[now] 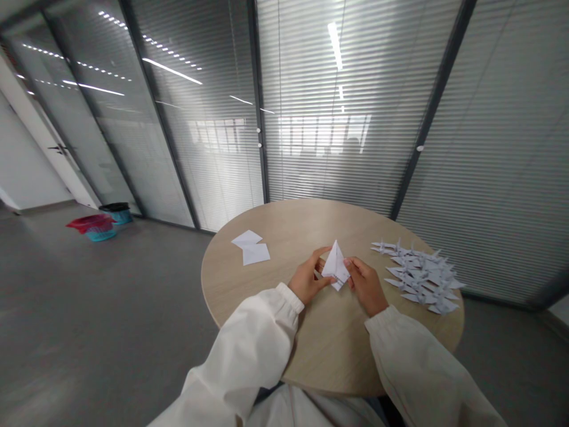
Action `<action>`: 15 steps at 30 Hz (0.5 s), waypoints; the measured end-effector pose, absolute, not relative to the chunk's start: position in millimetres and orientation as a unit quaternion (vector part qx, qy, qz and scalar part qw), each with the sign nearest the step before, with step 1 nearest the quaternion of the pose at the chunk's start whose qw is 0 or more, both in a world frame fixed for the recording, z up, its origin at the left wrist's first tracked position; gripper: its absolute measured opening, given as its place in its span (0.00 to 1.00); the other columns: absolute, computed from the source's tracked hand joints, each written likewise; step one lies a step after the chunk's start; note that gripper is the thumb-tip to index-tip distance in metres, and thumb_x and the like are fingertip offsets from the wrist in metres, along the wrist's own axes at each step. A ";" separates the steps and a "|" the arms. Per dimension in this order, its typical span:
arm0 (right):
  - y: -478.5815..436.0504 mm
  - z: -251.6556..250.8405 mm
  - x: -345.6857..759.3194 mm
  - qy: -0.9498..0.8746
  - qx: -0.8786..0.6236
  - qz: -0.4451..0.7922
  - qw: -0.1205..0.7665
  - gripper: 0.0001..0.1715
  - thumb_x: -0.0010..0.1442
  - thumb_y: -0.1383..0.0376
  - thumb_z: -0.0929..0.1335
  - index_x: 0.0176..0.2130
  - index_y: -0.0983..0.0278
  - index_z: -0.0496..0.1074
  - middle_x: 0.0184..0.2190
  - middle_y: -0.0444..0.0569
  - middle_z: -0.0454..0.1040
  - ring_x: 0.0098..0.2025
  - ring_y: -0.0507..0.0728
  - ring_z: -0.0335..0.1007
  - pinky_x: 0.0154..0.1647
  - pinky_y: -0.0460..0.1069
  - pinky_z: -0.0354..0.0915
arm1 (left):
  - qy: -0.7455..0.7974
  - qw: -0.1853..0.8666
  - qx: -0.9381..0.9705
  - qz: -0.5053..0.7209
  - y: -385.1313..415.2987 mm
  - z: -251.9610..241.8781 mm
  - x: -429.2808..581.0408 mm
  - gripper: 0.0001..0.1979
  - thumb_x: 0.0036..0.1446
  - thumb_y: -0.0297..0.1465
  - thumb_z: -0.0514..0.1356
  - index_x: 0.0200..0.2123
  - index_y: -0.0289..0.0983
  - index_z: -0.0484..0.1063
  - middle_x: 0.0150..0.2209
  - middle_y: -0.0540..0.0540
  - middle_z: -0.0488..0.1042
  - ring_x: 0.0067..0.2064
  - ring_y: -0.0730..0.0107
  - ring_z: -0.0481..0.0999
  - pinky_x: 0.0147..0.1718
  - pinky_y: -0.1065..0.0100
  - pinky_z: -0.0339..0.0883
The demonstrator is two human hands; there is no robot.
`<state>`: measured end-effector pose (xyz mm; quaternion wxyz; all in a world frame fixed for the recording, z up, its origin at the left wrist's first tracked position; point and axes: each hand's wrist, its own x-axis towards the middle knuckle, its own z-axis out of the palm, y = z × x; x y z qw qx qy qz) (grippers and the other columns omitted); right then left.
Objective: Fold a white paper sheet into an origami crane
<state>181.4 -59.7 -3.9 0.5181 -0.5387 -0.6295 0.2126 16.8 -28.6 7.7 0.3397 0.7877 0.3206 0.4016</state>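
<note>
A white sheet of origami paper (335, 265), folded into a pointed kite shape, stands up between my hands above the round wooden table (329, 350). My left hand (306, 277) pinches its left side with the fingers. My right hand (364, 286) holds its right side, fingertips on the fold. Part of the lower paper is hidden by my fingers. To the right lies a heap of several white origami cranes (420, 276), a little beyond my right hand. Two loose paper squares (251, 247) lie overlapping to the left, apart from my hands.
Glass partition walls with grey blinds (347, 101) stand behind the table. On the grey floor at the far left are a teal basket (101, 234) with a red bag and a black-lined bin (116, 212). A door (57, 149) is beyond them.
</note>
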 end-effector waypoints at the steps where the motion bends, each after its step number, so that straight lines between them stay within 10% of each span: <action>1: -59.7 -4.0 181.5 -0.627 -0.536 0.220 0.521 0.23 0.60 0.49 0.57 0.26 0.62 0.64 0.13 0.39 0.58 0.17 0.51 0.56 0.20 0.45 0.52 | 0.318 0.333 0.793 0.399 -29.2 8.5 16.3 0.37 0.45 0.30 0.64 0.58 0.42 0.53 0.32 0.51 0.68 0.33 0.75 0.67 0.27 0.76 0.62; 15: -61.8 -2.3 176.8 -0.618 -0.513 0.275 0.529 0.22 0.59 0.48 0.57 0.25 0.61 0.61 0.13 0.37 0.55 0.16 0.49 0.52 0.18 0.44 0.50 | 0.337 0.297 0.779 0.438 -22.8 2.0 14.7 0.20 0.57 0.34 0.53 0.52 0.39 0.65 0.45 0.43 0.70 0.32 0.74 0.69 0.26 0.74 0.66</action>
